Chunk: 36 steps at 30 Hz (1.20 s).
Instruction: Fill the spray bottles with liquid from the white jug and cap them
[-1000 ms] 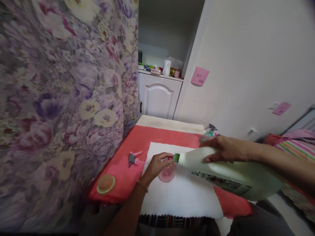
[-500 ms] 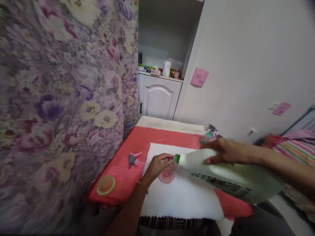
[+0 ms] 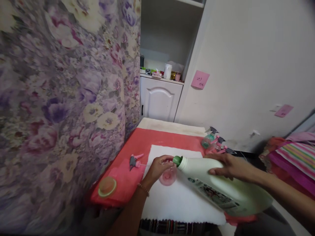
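My left hand is wrapped round a small clear pink bottle standing on a white cloth. My right hand rests on top of a large pale green jug, gripping it near the neck. The jug lies tilted almost flat, its green spout right over the pink bottle's mouth. A loose pink and grey spray head lies on the red table cover left of my left hand. A round orange and green cap sits near the table's front left corner.
Two or more spray bottles stand at the far right of the table against the white wall. A flowered curtain hangs close on the left. A white cabinet with jars stands behind. Striped fabric lies at the right.
The jug's body has dropped lower and turned, its label now facing up, and my right hand has slid with it. My left hand still holds the pink bottle.
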{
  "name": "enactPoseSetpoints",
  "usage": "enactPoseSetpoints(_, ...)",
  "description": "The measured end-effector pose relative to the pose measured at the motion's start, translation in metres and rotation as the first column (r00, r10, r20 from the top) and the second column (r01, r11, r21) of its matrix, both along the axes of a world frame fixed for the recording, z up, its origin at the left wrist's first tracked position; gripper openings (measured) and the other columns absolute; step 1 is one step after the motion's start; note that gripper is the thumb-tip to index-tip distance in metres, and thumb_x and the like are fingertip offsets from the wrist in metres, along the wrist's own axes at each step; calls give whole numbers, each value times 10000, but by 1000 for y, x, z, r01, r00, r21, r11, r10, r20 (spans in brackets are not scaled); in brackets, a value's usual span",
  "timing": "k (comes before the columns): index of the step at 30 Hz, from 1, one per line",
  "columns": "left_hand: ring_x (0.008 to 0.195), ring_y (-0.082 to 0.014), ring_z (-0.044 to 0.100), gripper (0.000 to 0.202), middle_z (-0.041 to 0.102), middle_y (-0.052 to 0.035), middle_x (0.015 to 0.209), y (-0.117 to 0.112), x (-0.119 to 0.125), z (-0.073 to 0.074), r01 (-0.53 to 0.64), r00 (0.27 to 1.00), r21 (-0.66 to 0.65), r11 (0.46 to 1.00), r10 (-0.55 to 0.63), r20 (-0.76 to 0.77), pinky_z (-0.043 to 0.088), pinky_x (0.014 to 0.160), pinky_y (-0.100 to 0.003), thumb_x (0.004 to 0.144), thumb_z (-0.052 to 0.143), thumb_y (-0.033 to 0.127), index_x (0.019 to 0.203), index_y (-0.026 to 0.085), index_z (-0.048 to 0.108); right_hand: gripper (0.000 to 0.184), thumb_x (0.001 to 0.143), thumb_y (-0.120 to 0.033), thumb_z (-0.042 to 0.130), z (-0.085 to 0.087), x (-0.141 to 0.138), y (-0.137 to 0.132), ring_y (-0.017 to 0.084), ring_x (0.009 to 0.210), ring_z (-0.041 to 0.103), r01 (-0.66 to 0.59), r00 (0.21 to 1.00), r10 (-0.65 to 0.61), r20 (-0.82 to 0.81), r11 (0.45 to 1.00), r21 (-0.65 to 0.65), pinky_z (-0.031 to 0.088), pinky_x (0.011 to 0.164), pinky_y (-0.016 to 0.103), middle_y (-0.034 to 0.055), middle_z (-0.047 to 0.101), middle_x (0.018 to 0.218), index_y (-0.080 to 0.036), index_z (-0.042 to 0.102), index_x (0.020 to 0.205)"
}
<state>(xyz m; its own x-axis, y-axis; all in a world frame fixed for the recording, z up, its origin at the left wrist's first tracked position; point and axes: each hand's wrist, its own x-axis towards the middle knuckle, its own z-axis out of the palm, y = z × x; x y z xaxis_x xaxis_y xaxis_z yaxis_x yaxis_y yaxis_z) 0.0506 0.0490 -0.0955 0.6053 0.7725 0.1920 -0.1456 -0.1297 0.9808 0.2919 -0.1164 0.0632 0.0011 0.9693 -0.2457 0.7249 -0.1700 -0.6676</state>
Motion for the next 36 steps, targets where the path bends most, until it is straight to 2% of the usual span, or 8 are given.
enactPoseSetpoints(5, 890, -223, 677, 219, 758, -57, 921, -2, 0, 2, -7, 1000, 8, 1000, 7, -9, 508, 813, -311, 721, 706, 220, 931, 171, 738, 501, 803, -457, 688, -14, 5, -4, 80, 516, 493, -9, 988, 17, -155, 999, 51, 359, 398, 162, -16, 620, 732, -207, 633, 1232)
enactPoseSetpoints(11, 917, -225, 673, 202, 748, -65, 944, 0, -1, 2, -21, 1000, 22, 1000, 21, -24, 501, 839, -308, 723, 707, 232, 914, 168, 727, 554, 731, -479, 722, -26, 22, 6, 81, 470, 473, 253, 956, -206, -207, 938, 236, 376, 400, 198, 2, 649, 780, -183, 629, 1189)
enactPoseSetpoints(16, 968, -241, 678, 248, 753, -84, 985, 5, -4, -2, -22, 998, 42, 999, 24, -54, 497, 885, -324, 734, 697, 232, 972, 166, 722, 520, 746, -472, 707, -52, 19, 36, 98, 449, 441, 466, 861, -271, -431, 762, 450, 384, 454, 229, -54, 574, 616, -211, 620, 1188)
enactPoseSetpoints(20, 1028, -250, 666, 282, 739, -94, 1051, 7, -6, -3, -34, 996, 68, 997, 39, -80, 491, 924, -332, 739, 702, 231, 1014, 173, 720, 562, 747, -443, 701, -85, -2, 73, 124, 553, 490, 614, 753, -250, -609, 600, 513, 439, 526, 244, -9, 642, 799, -216, 578, 1247)
enactPoseSetpoints(26, 1079, -263, 651, 258, 727, -94, 1084, 9, -11, -2, -33, 993, 119, 992, 47, -110, 487, 966, -341, 749, 718, 293, 987, 194, 733, 719, 759, -473, 680, -129, -44, 114, 204, 781, 606, 724, 667, -271, -694, 456, 518, 522, 652, 301, 109, 651, 1128, -154, 458, 1365)
enactPoseSetpoints(29, 1082, -271, 652, 250, 733, -91, 1067, 11, -12, -2, -31, 992, 134, 990, 47, -116, 483, 981, -353, 739, 725, 296, 970, 203, 743, 736, 785, -463, 670, -148, -62, 117, 276, 1049, 613, 773, 605, -268, -750, 422, 473, 549, 796, 357, 157, 590, 1284, -161, 403, 1400)
enactPoseSetpoints(31, 1083, -276, 653, 256, 736, -89, 1062, 11, -12, -1, -29, 992, 130, 991, 45, -121, 485, 983, -357, 725, 733, 295, 966, 208, 749, 734, 790, -444, 681, -160, -72, 114, 289, 1222, 540, 788, 587, -256, -768, 400, 468, 490, 978, 400, 152, 535, 1377, -186, 389, 1412)
enactPoseSetpoints(36, 1078, -284, 657, 300, 743, -85, 1068, 10, -12, 4, -38, 987, 118, 992, 56, -153, 491, 985, -367, 690, 745, 295, 980, 217, 753, 747, 794, -406, 679, -176, -82, 108, 280, 1385, 408, 786, 562, -208, -801, 435, 439, 366, 1132, 426, 136, 438, 1492, -212, 346, 1434)
